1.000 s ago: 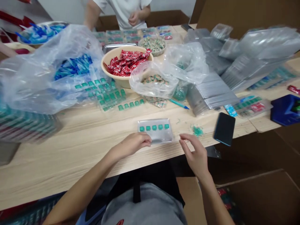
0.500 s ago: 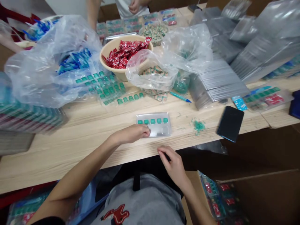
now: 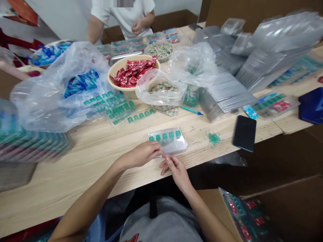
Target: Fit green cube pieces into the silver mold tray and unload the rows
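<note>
A clear plastic tray (image 3: 174,145) lies near the table's front edge. Along its far side runs a row of several green translucent cube-like pieces (image 3: 165,136). My left hand (image 3: 145,154) is over the tray's near left corner, its fingers closed in a pinch; whatever is in them is too small or hidden. Just below the tray, my right hand (image 3: 176,171) has its fingers loosely bent and apart, with the tips close by the left fingertips. I see nothing held in it. More green pieces (image 3: 121,107) lie beyond, to the left.
Behind are a bowl of red packets (image 3: 133,72), a bag of small wrapped pieces (image 3: 163,95) and stacked clear trays (image 3: 224,94). A blue pen (image 3: 191,110), green scraps (image 3: 213,137) and a phone (image 3: 244,133) lie rightward. Packed trays (image 3: 32,144) stand left. A co-worker (image 3: 123,20) is opposite.
My right hand has moved up and left to the left fingertips. The tray now sits slightly tilted beside my left hand. The camera view has shifted, showing more of the co-worker.
</note>
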{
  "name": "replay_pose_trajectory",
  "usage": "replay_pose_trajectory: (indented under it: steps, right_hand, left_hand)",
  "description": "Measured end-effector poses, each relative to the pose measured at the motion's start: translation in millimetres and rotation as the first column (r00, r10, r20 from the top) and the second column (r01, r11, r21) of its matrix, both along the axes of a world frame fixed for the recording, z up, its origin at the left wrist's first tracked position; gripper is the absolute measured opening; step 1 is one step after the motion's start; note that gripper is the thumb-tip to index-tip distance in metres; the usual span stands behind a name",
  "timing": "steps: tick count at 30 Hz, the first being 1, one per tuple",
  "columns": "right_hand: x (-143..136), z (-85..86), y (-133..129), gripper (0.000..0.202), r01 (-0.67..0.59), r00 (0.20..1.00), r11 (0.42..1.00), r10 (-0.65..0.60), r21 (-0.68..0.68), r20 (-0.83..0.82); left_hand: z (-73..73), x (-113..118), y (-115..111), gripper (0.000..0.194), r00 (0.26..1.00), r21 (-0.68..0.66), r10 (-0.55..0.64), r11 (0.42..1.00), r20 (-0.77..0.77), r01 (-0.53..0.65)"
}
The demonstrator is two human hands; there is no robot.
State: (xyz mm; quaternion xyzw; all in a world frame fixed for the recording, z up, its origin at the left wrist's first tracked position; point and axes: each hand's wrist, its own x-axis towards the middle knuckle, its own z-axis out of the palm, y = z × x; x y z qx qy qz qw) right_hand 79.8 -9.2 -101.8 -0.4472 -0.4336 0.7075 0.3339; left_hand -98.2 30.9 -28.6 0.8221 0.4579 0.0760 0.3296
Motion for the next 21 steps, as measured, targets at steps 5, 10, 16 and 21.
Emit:
replay_pose_trajectory:
  steps: [5, 10, 16, 21]
  right_hand:
    - [-6.1, -2.2, 6.1, 0.06, 0.027, 0.999, 0.992, -0.029, -0.121, -0.013]
    - [0.9, -1.7, 8.3, 0.059, 0.044, 0.998, 0.982, -0.051, -0.182, -0.036]
    - [-3.5, 19.2, 8.8, 0.074, 0.012, 0.982, 0.967, -0.06, -0.253, -0.179]
    - [-29.8, -5.2, 16.3, 0.082, 0.092, 0.931, 0.952, -0.186, -0.293, -0.314]
  left_hand:
    - [-8.1, 0.2, -1.1, 0.03, 1.0, -0.029, 0.002, 1.0, -0.016, -0.002]
    - [-8.3, -0.7, -5.2, 0.028, 0.995, 0.006, 0.099, 0.995, -0.033, -0.098]
    - [-6.9, -8.8, -16.3, 0.029, 0.978, 0.15, 0.065, 0.984, 0.196, -0.096]
    - [-55.3, -22.5, -3.6, 0.014, 0.724, -0.093, 0.306, 0.943, 0.618, -0.319]
